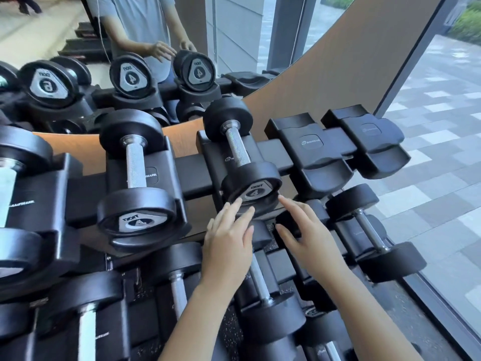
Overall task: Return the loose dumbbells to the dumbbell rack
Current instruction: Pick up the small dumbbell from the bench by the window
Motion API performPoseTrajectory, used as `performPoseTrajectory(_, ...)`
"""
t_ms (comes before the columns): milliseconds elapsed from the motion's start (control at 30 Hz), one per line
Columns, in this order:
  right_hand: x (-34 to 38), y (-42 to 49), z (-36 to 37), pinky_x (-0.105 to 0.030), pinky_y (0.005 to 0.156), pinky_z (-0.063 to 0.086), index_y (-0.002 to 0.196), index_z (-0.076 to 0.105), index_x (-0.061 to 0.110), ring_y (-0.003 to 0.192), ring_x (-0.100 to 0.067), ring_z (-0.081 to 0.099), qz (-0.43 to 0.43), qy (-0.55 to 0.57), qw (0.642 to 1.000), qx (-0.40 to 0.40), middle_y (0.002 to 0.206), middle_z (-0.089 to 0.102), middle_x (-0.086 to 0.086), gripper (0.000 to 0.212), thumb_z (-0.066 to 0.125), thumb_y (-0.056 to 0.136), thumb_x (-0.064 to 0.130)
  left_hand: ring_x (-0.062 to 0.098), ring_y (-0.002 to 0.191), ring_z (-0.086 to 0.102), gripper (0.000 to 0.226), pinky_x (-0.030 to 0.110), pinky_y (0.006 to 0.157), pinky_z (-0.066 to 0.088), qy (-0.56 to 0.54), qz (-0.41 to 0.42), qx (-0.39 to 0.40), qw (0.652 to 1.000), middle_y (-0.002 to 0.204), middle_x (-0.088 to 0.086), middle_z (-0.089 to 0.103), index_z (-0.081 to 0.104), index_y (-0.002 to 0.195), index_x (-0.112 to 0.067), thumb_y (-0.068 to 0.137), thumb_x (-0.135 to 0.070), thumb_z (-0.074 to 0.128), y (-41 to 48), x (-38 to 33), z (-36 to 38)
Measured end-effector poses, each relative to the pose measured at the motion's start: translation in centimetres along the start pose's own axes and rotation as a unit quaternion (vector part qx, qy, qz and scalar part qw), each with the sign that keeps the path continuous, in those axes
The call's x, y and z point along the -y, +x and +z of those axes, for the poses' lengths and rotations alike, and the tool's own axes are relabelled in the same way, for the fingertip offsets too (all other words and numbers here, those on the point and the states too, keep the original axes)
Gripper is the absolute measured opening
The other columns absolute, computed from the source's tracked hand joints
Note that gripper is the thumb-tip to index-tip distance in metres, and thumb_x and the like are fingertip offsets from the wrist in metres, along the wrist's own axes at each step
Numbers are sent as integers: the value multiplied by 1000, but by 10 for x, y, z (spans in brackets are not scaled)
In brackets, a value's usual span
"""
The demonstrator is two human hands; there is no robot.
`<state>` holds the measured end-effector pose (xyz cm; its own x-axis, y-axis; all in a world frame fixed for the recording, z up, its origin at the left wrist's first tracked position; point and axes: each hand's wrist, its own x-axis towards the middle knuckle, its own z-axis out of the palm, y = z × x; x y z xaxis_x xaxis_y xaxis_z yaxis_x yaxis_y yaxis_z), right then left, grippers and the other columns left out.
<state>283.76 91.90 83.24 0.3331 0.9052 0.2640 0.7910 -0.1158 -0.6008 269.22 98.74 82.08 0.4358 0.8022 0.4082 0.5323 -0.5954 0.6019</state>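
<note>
The dumbbell [240, 155] marked 4 lies in a top-row cradle of the dumbbell rack [307, 149]; the left hand [229, 241] and right hand [309, 235], fingers spread, hold nothing; their fingertips meet its near head.

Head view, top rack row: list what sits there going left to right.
Partly cut-off dumbbell → dumbbell marked 4 → second dumbbell marked 4, with the left hand and right hand open at its near end → empty cradle → second empty cradle.
</note>
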Motion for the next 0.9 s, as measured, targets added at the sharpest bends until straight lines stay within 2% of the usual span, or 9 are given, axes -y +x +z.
performPoseTrajectory(67,8,-16,-1,-32,84,48,135,42,26,108,-17,56,-4,-45,999,-10,131,51,3,51,59,87,22,36,112,57,36,59,86,46,42,9,6,999,121,14,61,65,110,-9,75,0,69,-16,-6,-4)
performPoseTrajectory(167,19,-39,-1,-41,88,49,132,46,22,117,-20,54,-12,-92,995,-26,129,54,-2,50,62,85,20,34,107,60,44,59,80,50,89,32,5,995,116,13,64,66,107,-9,66,1,77,-35,-14,-15)
performPoseTrajectory(333,41,-86,-3,-45,89,49,129,51,17,114,-27,57,7,-136,990,-46,124,59,-6,51,67,81,20,33,107,61,46,58,81,48,114,67,3,991,115,12,65,66,107,-9,64,-3,80,-64,-23,-31)
performPoseTrajectory(567,61,-165,-11,-51,89,48,127,52,20,111,-27,58,81,-211,971,-75,122,61,-5,52,68,78,27,32,111,58,43,59,84,45,61,123,51,989,117,11,64,64,110,-10,69,-7,76,-113,-48,-29)
performPoseTrajectory(667,67,-198,-18,-53,85,50,125,54,18,107,-29,61,124,-235,957,-116,119,63,-7,49,62,78,31,30,111,58,32,57,88,43,36,166,67,983,117,9,64,63,111,-11,79,-16,62,-131,-64,-25)
performPoseTrajectory(733,71,-220,-24,-52,84,51,123,55,19,106,-29,61,151,-249,947,-134,117,64,-6,48,54,78,34,29,111,58,35,55,89,44,15,201,89,976,117,8,64,63,111,-12,83,-25,46,-142,-78,-23)
performPoseTrajectory(900,71,-270,-47,-55,84,50,121,57,17,106,-32,61,232,-283,913,-181,117,64,-9,51,71,73,24,29,112,58,40,54,87,48,-21,278,151,948,118,9,63,63,112,-11,83,-31,44,-167,-116,-7)
